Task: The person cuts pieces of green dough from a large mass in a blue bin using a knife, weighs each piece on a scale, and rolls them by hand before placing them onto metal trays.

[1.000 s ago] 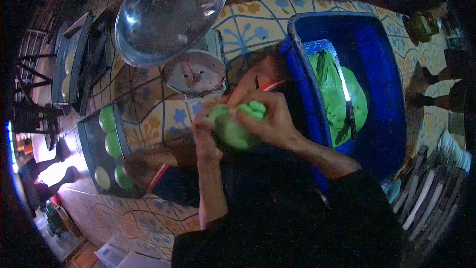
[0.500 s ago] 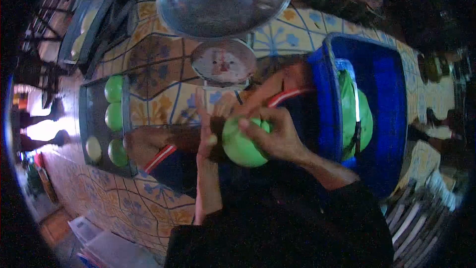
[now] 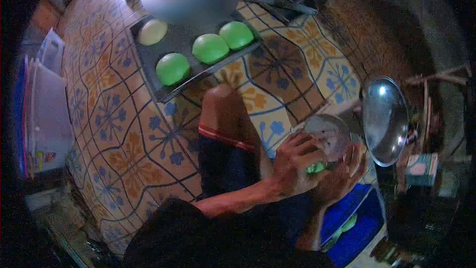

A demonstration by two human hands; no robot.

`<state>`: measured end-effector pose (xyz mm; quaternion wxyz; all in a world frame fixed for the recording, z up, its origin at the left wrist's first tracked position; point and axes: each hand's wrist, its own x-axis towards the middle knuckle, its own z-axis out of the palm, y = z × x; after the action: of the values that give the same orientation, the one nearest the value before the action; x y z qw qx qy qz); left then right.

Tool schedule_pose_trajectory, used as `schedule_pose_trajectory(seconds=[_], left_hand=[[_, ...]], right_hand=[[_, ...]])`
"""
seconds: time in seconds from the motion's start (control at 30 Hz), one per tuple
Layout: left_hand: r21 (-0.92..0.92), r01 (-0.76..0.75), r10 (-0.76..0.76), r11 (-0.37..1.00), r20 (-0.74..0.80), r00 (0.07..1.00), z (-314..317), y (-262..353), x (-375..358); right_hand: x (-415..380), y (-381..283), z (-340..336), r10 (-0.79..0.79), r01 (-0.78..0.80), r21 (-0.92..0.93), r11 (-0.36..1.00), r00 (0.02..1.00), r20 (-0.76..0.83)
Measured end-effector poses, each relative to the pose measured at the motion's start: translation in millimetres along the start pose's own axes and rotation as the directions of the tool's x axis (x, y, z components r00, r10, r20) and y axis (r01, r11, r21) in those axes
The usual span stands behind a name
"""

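My left hand [image 3: 297, 161] curls over a green ball [image 3: 316, 167], which shows only as a small patch between the palms. On the other side, my right hand [image 3: 342, 171] cups the ball, its fingers partly blurred. Just beyond the hands is a scale with a round pale pan [image 3: 327, 134]. Farther off at the upper left, a dark tray [image 3: 186, 49] holds three green balls, one of them a near ball [image 3: 172, 69], and a pale cream ball [image 3: 153, 32].
A shiny metal bowl [image 3: 385, 121] is right of the scale. The blue crate [image 3: 369, 211], with green material inside, lies at the lower right. Pale plastic containers [image 3: 47, 114] stand at the far left. A blurred oval covers the tray's far edge.
The view has swung left, bringing the tray toward the top centre. My left hand, open before, now closes around the green ball together with my right hand.
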<state>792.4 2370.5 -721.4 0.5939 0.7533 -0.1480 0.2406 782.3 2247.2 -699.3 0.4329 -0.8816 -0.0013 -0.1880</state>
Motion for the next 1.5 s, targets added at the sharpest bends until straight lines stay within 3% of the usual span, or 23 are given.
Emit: schedule_pose_trajectory(seconds=[0.13,0.2,0.33,0.37,0.43,0.5,0.6,0.67,0.73,0.8,0.83,0.87,0.93,1.0,1.1,1.13,1.23,1.3,1.33,1.37,1.4,1.43,1.5], left_hand=[[-0.332,0.041,-0.04,0.942,0.008,0.999,-64.9,-22.4,33.0],[0.083,0.004,0.01,0.997,-0.169,0.986,-95.2,-14.6,53.9],[0.014,0.061,-0.06,0.998,-0.054,0.997,-142.8,-48.4,28.7],[0.032,0.026,-0.023,0.999,-0.083,0.996,-154.5,-54.7,28.7],[0.145,0.178,-0.14,0.973,-0.24,0.961,-161.1,-58.7,31.8],[0.227,0.346,-0.235,0.91,-0.405,0.884,-166.8,-60.2,32.0],[0.224,0.32,-0.172,0.921,-0.502,0.848,-171.2,-87.1,31.0],[-0.278,0.158,-0.299,0.948,-0.594,0.747,-168.0,-115.2,38.5],[-0.544,0.062,-0.424,0.837,-0.571,0.703,-151.9,-106.7,57.6],[-0.695,0.093,-0.498,0.713,-0.408,0.765,-118.4,-91.4,59.6],[-0.714,0.187,-0.5,0.674,-0.256,0.827,-92.3,-75.9,39.8],[-0.714,0.28,-0.488,0.642,-0.098,0.867,-65.4,-58.2,15.6],[-0.67,0.453,-0.431,0.588,0.214,0.876,-27.4,-33.0,-13.3],[-0.773,0.526,-0.506,0.354,0.315,0.803,-9.6,-27.4,2.8],[-0.314,0.44,-0.402,0.841,0.181,0.898,4.5,-64.9,-6.4],[-0.38,0.584,-0.565,0.718,0.171,0.807,20.0,-74.2,-8.8],[-0.593,0.611,-0.744,0.525,0.029,0.667,19.5,-103.2,-22.0],[-0.705,0.54,-0.804,0.46,-0.072,0.591,11.0,-121.2,-21.7],[-0.637,0.55,-0.756,0.54,-0.081,0.649,10.4,-121.7,-22.2],[-0.253,0.479,-0.509,0.84,-0.065,0.858,12.3,-101.7,-13.8],[-0.412,0.461,-0.519,0.786,-0.033,0.854,17.0,-102.9,-19.9],[-0.549,0.44,-0.536,0.711,-0.016,0.844,13.9,-106.5,-25.3],[-0.609,0.501,-0.627,0.615,0.007,0.779,30.0,-105.1,-27.2]], right_hand=[[2.0,-10.0,60.4,0.327,-0.392,0.616,0.683,0.919,0.222],[24.0,-21.2,96.4,0.337,-0.507,0.77,0.387,0.855,0.394],[108.3,-69.5,171.2,0.126,-0.54,0.841,0.032,0.837,0.532],[132.9,-88.3,192.5,0.055,-0.496,0.866,0.068,0.868,0.493],[177.2,-115.7,241.5,-0.168,-0.116,0.858,0.501,0.959,0.228],[227.2,-90.6,341.4,-0.429,0.437,0.2,0.877,0.9,-0.085],[193.1,-100.6,342.0,-0.316,0.29,0.246,0.925,0.946,0.07],[143.2,-104.2,280.0,-0.165,-0.213,0.509,0.834,0.783,0.599],[78.8,-95.4,235.9,-0.316,-0.108,0.525,0.844,0.692,0.65],[67.6,-87.2,202.2,-0.525,0.305,0.437,0.846,0.619,0.584],[60.3,-57.8,192.5,-0.199,-0.065,0.321,0.945,0.662,0.723],[52.3,-26.0,185.0,0.125,-0.426,0.166,0.889,0.574,0.809],[28.4,4.2,161.5,0.18,-0.549,0.239,0.801,0.601,0.779],[-0.3,29.7,134.2,0.247,-0.647,0.324,0.69,0.631,0.735],[-41.6,49.1,90.3,0.29,-0.687,0.442,0.576,0.678,0.675],[-49.7,51.6,77.0,0.237,-0.65,0.471,0.596,0.703,0.671],[-78.6,36.6,10.5,0.045,-0.456,0.453,0.766,0.741,0.67],[-65.0,41.4,-64.6,0.153,-0.489,0.482,0.727,0.8,0.581],[-61.2,49.6,-104.6,0.191,-0.501,0.5,0.706,0.815,0.546],[-57.9,60.9,-141.6,0.418,-0.497,0.355,0.792,0.865,0.278],[-53.5,84.8,-161.6,0.498,-0.456,0.218,0.863,0.841,-0.213],[-49.5,100.1,-192.4,0.592,-0.359,0.519,0.776,0.698,-0.402],[-62.1,176.4,-223.5,0.538,-0.289,0.483,0.827,0.658,-0.527]])
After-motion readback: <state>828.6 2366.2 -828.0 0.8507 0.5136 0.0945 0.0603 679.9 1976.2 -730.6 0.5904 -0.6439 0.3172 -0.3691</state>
